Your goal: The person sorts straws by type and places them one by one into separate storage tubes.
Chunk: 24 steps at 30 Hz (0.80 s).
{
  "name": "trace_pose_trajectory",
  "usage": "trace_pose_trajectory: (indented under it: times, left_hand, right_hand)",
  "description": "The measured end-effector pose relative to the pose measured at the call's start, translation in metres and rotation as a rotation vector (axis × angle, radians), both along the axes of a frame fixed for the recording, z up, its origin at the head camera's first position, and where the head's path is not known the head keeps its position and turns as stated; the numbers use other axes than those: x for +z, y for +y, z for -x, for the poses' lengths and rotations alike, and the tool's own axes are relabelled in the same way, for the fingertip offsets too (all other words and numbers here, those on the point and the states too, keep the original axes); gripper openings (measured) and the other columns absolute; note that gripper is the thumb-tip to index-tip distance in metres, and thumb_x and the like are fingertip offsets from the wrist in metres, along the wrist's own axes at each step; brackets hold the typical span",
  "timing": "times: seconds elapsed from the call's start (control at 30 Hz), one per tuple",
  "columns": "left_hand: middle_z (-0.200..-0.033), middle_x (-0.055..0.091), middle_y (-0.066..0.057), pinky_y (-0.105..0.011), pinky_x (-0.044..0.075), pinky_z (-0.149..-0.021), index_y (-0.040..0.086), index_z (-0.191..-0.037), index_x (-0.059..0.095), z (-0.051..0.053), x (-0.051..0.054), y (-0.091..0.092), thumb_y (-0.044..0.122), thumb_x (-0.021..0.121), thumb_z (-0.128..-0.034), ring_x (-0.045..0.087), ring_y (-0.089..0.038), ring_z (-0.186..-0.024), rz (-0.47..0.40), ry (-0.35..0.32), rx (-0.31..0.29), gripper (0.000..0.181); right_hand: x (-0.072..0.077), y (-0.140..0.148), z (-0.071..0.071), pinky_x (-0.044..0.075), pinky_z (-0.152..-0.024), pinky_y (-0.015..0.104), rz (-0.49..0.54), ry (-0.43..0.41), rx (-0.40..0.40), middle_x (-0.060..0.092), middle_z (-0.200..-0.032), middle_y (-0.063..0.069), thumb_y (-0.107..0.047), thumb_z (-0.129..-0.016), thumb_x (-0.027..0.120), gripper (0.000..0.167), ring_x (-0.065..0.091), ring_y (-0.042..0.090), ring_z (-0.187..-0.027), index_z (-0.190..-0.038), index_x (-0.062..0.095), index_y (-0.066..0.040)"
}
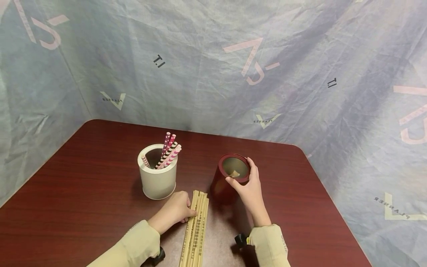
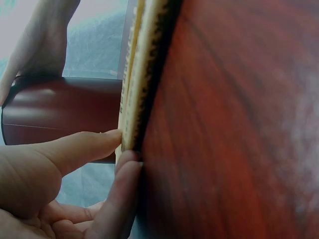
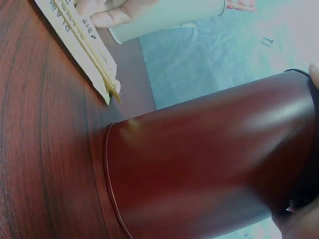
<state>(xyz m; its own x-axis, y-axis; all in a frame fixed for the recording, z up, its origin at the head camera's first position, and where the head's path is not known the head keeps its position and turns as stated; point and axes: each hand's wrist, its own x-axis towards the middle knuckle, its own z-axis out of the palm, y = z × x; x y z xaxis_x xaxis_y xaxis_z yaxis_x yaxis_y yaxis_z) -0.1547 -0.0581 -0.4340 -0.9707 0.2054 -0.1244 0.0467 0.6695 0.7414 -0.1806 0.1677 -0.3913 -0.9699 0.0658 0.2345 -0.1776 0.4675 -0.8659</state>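
Evidently two hands share one desk, dark red, wood-grained, faintly glossy. We count two tins. White tin: a squat cylinder, smooth, with a broad rim, upright on the left. In it we make out about six straws, overlapping too much for a sure tally; polka dots and stripes, in purple, pink and black. Red tin: a cylinder with a satin sheen, upright on the right; a tan scrap shows inside, too small for us to name.

Packets: one bundle, at least four, lying side by side on the desk, far ends just short of the red tin; long, narrow, papery, printed with dark characters, ends uneven. The left hand pinches their edge between thumb and fingers. The right hand has its thumb and fingers curved round the red tin's rim. Two pale yellow sleeves. Behind, crumpled grey-blue cloth, printed with letters.
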Motion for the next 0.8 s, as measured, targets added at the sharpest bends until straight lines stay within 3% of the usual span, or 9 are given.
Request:
trace_pose_trajectory:
  times: [0.27, 0.47, 0.8]
  left_hand:
    - [-0.048, 0.058, -0.005, -0.023, 0.048, -0.041, 0.003, -0.071, 0.049, -0.003, 0.0014, 0.0014, 0.003, 0.08, -0.0736, 0.054, -0.007, -0.036, -0.059, -0.076, 0.033, 0.031]
    - [-0.048, 0.059, -0.004, -0.023, 0.048, -0.041, 0.004, -0.071, 0.051, -0.0039, 0.0005, 0.0012, 0.003, 0.077, -0.0739, 0.054, -0.007, -0.037, -0.04, -0.042, 0.038, 0.026]
    - [-0.045, 0.058, -0.002, -0.023, 0.048, -0.041, 0.005, -0.067, 0.052, -0.0024, -0.0041, -0.0022, -0.001, 0.07, -0.0707, 0.053, -0.006, -0.036, -0.068, -0.017, 0.026, 0.018]
  right_hand:
    - [0.0002, -0.0008, -0.0008, 0.039, -0.106, 0.051, 0.007, 0.001, 0.006, 0.032, -0.152, 0.007, -0.031, -0.079, 0.079, 0.095, 0.039, 0.026, -0.135, -0.153, 0.021, -0.017]
    - [-0.0011, -0.0009, -0.0013, 0.041, -0.103, 0.053, -0.012, 0.037, -0.009, 0.034, -0.151, 0.011, -0.032, -0.079, 0.078, 0.093, 0.041, 0.028, -0.132, -0.152, 0.023, -0.014]
    - [-0.0003, 0.0004, 0.0001, 0.037, -0.108, 0.052, -0.004, 0.002, 0.007, 0.031, -0.153, 0.009, -0.029, -0.081, 0.078, 0.093, 0.038, 0.027, -0.136, -0.153, 0.022, -0.016]
